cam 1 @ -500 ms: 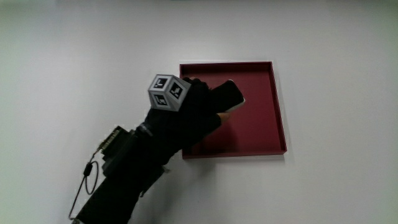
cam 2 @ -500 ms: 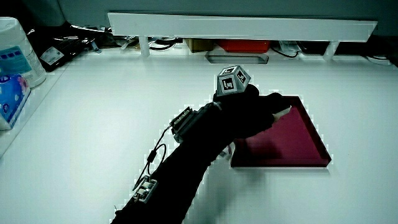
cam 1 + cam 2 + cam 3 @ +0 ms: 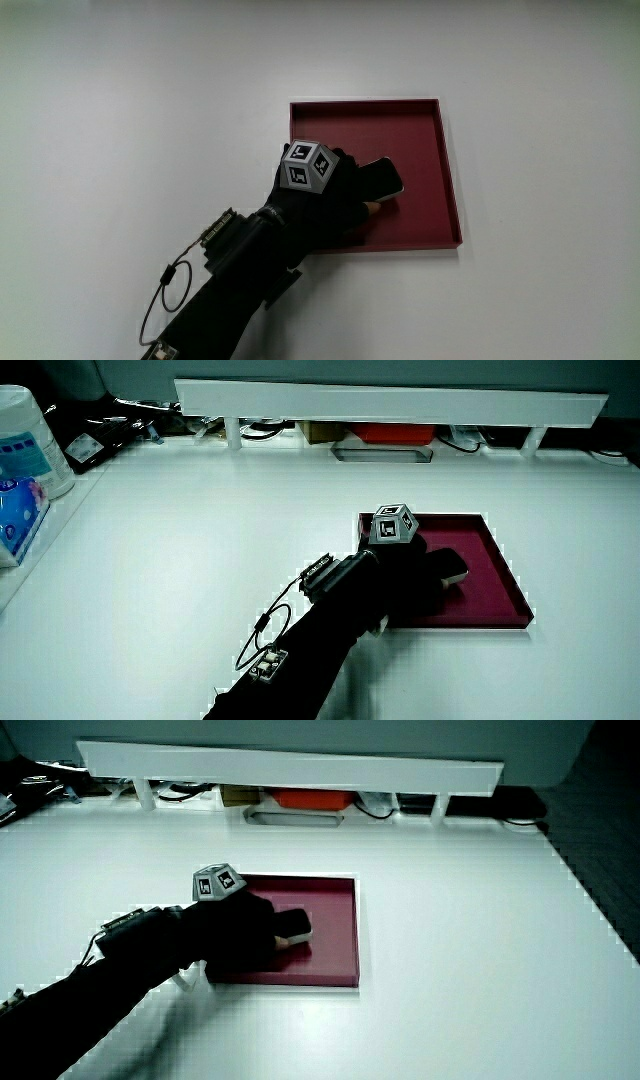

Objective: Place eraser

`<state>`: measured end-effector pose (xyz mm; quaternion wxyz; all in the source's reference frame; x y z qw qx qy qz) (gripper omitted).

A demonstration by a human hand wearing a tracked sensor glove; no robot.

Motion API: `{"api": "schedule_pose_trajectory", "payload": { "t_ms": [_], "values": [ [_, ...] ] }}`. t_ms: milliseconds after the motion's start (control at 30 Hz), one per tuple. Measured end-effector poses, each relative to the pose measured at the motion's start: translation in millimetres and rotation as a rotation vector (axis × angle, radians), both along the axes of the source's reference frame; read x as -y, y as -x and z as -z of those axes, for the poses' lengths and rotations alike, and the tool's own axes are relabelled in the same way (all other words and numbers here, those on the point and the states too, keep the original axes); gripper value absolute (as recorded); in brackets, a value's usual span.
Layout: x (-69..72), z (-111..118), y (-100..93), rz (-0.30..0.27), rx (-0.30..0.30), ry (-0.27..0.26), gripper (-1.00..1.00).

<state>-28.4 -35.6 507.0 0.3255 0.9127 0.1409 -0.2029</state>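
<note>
A dark red square tray lies on the white table and shows in both side views. The gloved hand, with a patterned cube on its back, reaches into the tray over the rim nearest the person. Its fingers are curled around a black eraser with a pale edge. The eraser sticks out past the fingertips in both side views. It sits low over the tray floor; I cannot tell whether it touches.
A low white partition runs along the table's edge farthest from the person. A blue-labelled container stands at the table's edge in a side view. A cable loop hangs from the forearm.
The hand has carried the eraser nearer to the person and lower into the tray; its grip on it is unchanged.
</note>
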Motion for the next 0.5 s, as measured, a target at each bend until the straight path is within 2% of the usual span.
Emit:
{"api": "schedule_pose_trajectory", "payload": {
  "t_ms": [133, 167, 200, 267, 500],
  "values": [
    [-1.1, -12, 0.0, -0.017, 0.017, 0.043, 0.00],
    [-0.8, -20, 1.0, -0.021, 0.003, 0.034, 0.00],
    [-1.1, -15, 2.0, -0.006, -0.004, 0.039, 0.00],
    [-1.5, -16, 0.7, -0.019, 0.017, 0.033, 0.00],
    [-2.7, -17, 1.4, -0.020, 0.011, 0.020, 0.00]
  ]
}}
